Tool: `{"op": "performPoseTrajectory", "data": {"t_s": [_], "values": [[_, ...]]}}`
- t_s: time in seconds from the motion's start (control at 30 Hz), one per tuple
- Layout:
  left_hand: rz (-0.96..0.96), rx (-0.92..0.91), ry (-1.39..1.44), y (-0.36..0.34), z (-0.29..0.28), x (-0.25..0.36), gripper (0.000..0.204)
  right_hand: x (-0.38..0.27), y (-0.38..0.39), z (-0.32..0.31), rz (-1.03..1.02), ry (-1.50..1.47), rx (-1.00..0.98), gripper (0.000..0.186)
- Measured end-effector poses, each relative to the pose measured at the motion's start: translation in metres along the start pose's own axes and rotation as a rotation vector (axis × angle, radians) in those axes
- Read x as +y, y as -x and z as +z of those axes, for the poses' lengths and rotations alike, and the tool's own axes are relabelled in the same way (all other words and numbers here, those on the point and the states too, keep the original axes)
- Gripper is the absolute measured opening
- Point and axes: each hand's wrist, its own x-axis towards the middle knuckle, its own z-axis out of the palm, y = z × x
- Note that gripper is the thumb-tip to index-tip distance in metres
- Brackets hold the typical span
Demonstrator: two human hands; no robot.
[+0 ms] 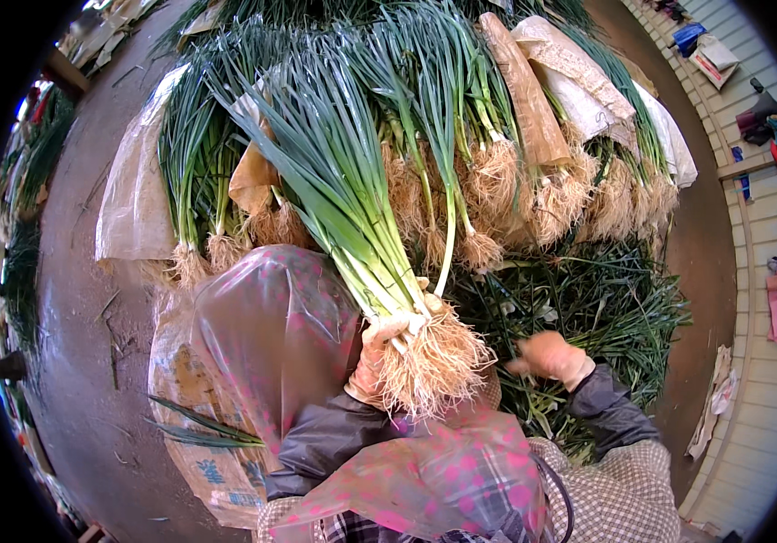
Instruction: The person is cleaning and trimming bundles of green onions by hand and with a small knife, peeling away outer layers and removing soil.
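My left hand (368,369), in a pale glove, is closed around the lower stalks of a bunch of green garlic (349,195). The bunch's long green leaves point away from me, and its thick tangle of pale roots hangs toward my lap. To the right, my right hand (553,357), gloved too, is over a heap of loose green leaves (619,308). Its fingers are blurred by motion, so what they hold, if anything, does not show. A clear plastic sheet with pink dots (271,317) covers my lap and leg.
Beyond my knees, more rooted green garlic (497,176) lies in a wide row, with woven sacks (578,68) among it. A flattened sack (216,471) with a few leaves lies at my left on the concrete floor (81,299). A ribbed wall (759,380) runs along the right.
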Motion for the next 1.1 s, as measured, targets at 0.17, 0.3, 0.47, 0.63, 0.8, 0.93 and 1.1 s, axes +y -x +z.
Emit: {"op": "performPoseTrajectory", "data": {"t_s": [0.17,0.3,0.47,0.63,0.8,0.93,1.1], "values": [[-0.172,0.074,-0.237,0.005,0.003,0.008,0.060,-0.071,-0.031,-0.117,-0.431,-1.279,0.934,0.038],[-0.083,0.072,-0.102,0.019,0.018,0.015,0.056,-0.089,-0.039,-0.144,-0.234,-0.747,1.254,0.032],[-0.157,0.014,0.046,0.019,0.009,0.011,0.075,-0.069,-0.047,-0.141,-0.395,-0.485,1.350,0.035],[-0.153,-0.079,0.096,0.007,0.026,0.011,0.082,-0.009,-0.087,-0.160,0.417,-0.116,1.312,0.065],[-0.064,-0.065,-0.014,0.003,0.011,0.011,0.064,-0.009,-0.103,-0.195,0.227,-0.344,1.033,0.056],[-0.071,0.041,-0.092,0.005,0.023,0.016,0.060,-0.049,-0.068,-0.181,0.008,-0.364,1.077,0.055],[-0.077,-0.019,0.015,0.006,0.023,0.013,0.058,-0.074,-0.065,-0.171,0.079,-0.441,1.306,0.033]]}}
